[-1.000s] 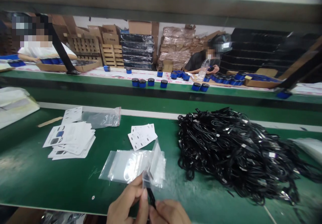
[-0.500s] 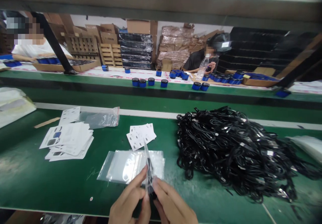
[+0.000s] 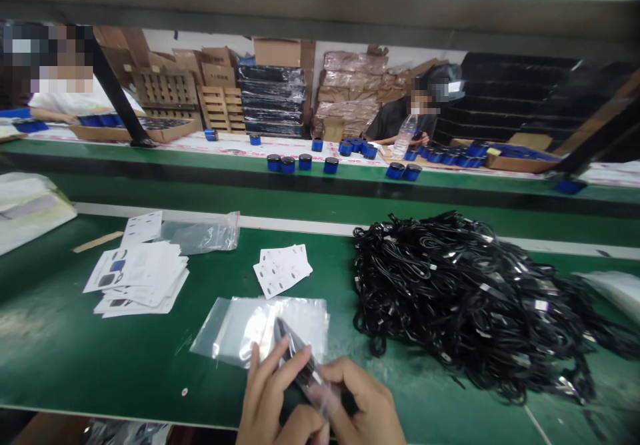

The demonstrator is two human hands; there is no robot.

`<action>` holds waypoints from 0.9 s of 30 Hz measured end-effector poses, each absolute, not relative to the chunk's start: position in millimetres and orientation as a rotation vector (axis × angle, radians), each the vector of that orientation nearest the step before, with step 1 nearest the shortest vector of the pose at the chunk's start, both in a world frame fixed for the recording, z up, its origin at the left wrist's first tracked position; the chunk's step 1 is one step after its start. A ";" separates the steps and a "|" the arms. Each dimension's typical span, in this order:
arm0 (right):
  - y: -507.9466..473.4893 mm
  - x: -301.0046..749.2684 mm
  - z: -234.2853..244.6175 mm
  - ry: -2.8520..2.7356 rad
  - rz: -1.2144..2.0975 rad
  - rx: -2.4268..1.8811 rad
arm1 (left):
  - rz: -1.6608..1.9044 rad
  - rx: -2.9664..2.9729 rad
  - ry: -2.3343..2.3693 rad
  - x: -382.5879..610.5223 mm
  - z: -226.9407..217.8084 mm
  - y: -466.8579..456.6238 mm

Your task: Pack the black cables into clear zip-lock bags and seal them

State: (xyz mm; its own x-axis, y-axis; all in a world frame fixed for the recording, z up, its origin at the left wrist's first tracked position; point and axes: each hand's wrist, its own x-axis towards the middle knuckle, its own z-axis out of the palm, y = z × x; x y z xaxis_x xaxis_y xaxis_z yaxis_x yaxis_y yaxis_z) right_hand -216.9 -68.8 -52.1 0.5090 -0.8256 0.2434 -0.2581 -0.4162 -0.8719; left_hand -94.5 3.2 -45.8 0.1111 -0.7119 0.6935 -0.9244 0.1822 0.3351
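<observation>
Both hands are on a small clear plastic bag (image 3: 306,368) with a black cable inside, near the bench's front edge. My left hand (image 3: 280,391) lies along its left side, fingers over the plastic. My right hand (image 3: 363,398) pinches the bag's right side near the lower end. Just beyond lies a stack of flat clear bags (image 3: 240,331). Past that stack sits a small pile of printed white cards (image 3: 283,269). A large heap of black cables (image 3: 450,305) spreads to the right of my hands.
A bigger pile of printed cards (image 3: 135,278) lies left, beside a clear zip bag (image 3: 205,233). Blue-and-black round items (image 3: 330,165) line the raised ledge behind. Two people sit across the bench, one near a plastic bottle (image 3: 405,135). A shelf (image 3: 320,5) spans overhead.
The bag with the cable has tipped from nearly upright to leaning up-left, showing more of its face. My left fingers have spread over it, and my right hand has moved slightly right.
</observation>
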 end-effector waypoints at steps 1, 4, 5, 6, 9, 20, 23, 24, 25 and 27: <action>-71.6 -220.6 -48.6 0.863 -0.796 -1.954 | 0.305 1.575 -1.696 -87.4 -40.6 2.4; -80.6 -228.8 -35.8 0.760 -0.608 -2.038 | 0.176 1.617 -1.958 -63.0 -21.7 0.0; -82.8 -229.8 -32.0 0.708 -0.561 -2.060 | 0.130 1.623 -2.069 -56.0 -15.2 -1.0; -84.5 -230.1 -28.9 0.672 -0.531 -2.068 | 0.076 1.614 -2.127 -50.6 -9.2 -2.4; -86.0 -228.7 -24.2 0.721 -0.550 -1.917 | -0.125 1.600 -2.108 -44.2 2.6 -7.3; -84.9 -221.6 -25.9 0.718 -0.752 -1.712 | -0.821 1.690 -1.044 -67.8 -10.1 -6.4; -84.7 -217.4 -24.6 0.729 -0.788 -1.781 | -0.943 1.638 -0.913 -72.1 -14.4 -5.2; -84.5 -216.6 -24.2 0.735 -0.795 -1.812 | -0.967 1.630 -0.897 -72.4 -15.3 -4.7; -84.2 -216.1 -23.9 0.737 -0.796 -1.843 | -0.999 1.607 -0.882 -72.2 -16.0 -4.1; -83.5 -215.6 -23.8 0.721 -0.789 -1.886 | -1.052 1.553 -0.858 -71.1 -17.2 -2.8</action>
